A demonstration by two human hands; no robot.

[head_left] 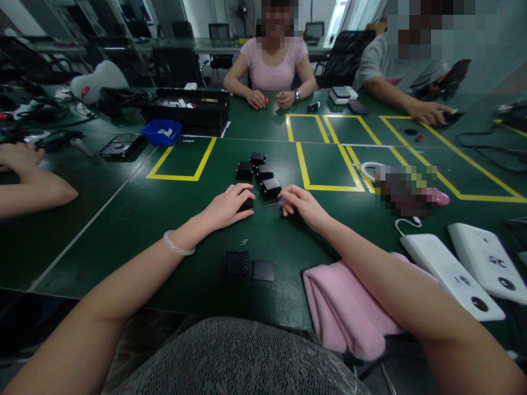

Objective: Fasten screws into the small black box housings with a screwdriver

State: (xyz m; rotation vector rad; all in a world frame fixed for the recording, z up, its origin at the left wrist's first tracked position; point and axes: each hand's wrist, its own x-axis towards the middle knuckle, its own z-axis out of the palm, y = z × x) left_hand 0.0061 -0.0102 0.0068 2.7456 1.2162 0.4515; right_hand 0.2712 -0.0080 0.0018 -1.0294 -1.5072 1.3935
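Note:
My left hand [230, 207] is closed around a small black box [246, 205] on the green table. Between the fingers of my right hand [302, 204] is a thin screwdriver [268, 205] with a clear handle, its shaft pointing left at the box. Just beyond my hands stand several similar black boxes; the nearest one [270, 187] is close to my right fingertips. Closer to me lie a few small screws [244, 242], an opened black case half [236, 264] and a flat black cover [263, 270].
A pink cloth [346, 307] lies under my right forearm, beside two white power banks [453, 274]. At the back left are a blue tray [161, 133] and a black bin [187, 112]. Other people sit across the table and at the left; yellow tape marks rectangles.

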